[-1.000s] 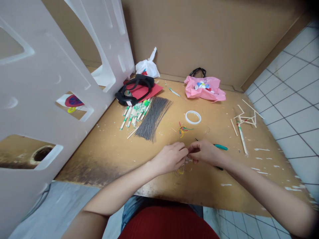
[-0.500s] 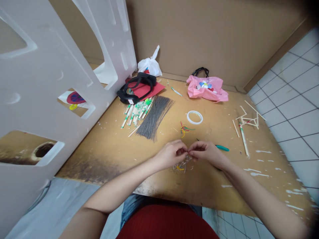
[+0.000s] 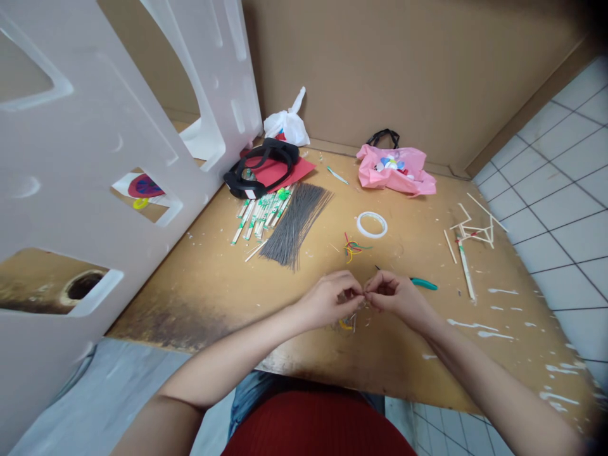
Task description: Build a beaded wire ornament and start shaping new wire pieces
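Observation:
My left hand (image 3: 334, 295) and my right hand (image 3: 395, 296) meet at the fingertips above the near part of the table. Thumb and forefinger of each are pinched together. Whatever is between them is too small to make out. Just below lies a small tangle of clear and yellow scraps (image 3: 348, 323), partly hidden by my left hand. A tool with a teal handle (image 3: 424, 284) rests behind my right hand, its thin dark tip showing past the fingers. Beyond the hands are red, yellow and green thin strands (image 3: 352, 247) and a white tape roll (image 3: 372, 225).
Grey wires (image 3: 297, 225) lie beside wrapped chopsticks (image 3: 259, 215), near a black headband (image 3: 261, 168) on red sheets. Farther back are a white bag (image 3: 287, 126) and a pink bag (image 3: 396, 174). A stick frame (image 3: 477, 233) lies right; a white plastic panel (image 3: 142, 126) stands left.
Both pinched hands have shifted slightly down and to the right, staying together. Less of the scrap tangle shows beneath them now.

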`<state>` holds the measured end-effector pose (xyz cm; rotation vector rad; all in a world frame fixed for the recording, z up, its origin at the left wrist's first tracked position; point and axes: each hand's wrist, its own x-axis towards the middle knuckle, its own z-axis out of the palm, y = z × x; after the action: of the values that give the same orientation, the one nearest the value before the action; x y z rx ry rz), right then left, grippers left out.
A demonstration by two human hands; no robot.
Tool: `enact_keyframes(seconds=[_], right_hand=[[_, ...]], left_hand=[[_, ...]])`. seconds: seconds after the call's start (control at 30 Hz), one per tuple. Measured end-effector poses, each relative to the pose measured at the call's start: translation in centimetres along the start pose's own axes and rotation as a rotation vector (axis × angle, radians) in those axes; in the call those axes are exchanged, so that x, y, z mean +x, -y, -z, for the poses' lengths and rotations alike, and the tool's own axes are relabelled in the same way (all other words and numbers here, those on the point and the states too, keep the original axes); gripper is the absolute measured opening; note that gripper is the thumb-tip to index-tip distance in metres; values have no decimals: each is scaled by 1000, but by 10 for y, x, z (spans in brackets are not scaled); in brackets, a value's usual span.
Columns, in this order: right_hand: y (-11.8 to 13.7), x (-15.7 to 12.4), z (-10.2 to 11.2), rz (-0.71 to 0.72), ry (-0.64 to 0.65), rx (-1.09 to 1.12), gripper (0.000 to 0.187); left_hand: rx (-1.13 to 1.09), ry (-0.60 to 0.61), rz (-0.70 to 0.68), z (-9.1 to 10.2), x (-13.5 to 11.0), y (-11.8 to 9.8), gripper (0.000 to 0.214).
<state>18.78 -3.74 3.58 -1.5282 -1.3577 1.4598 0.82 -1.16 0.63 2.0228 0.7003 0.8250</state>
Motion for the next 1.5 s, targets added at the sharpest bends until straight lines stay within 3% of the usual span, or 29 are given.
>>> enact_keyframes(seconds=[0.13,0.3,0.47,0.57,0.77,1.0,1.27,1.5], right_hand=[[-6,-1,2,100,34,-43,16],[-8,-5,2,370,-40,-276,9],[-18,-10,-1,752,-147,-585,9],[-27,-11,-3,885,-206,-644,13],[-37,-10,-3,920,-239,-616,17],[-36,-7,-5,948,-252,-647,17],[-36,-11,-9,898,-320,-604,17],[-38,-20,-10,795,-371,-599,13]], left_hand=[[-264,15,177,-3,2,5,13],[-494,44,274,-7,3,6,14],[-584,20,335,-12,3,10,13],[-563,24,350,-14,3,14,14],[-526,39,342,-13,4,14,17],[-326,5,298,-9,4,7,14],[-187,-46,253,-10,0,10,14],[173,-95,-13,4,3,8,12]])
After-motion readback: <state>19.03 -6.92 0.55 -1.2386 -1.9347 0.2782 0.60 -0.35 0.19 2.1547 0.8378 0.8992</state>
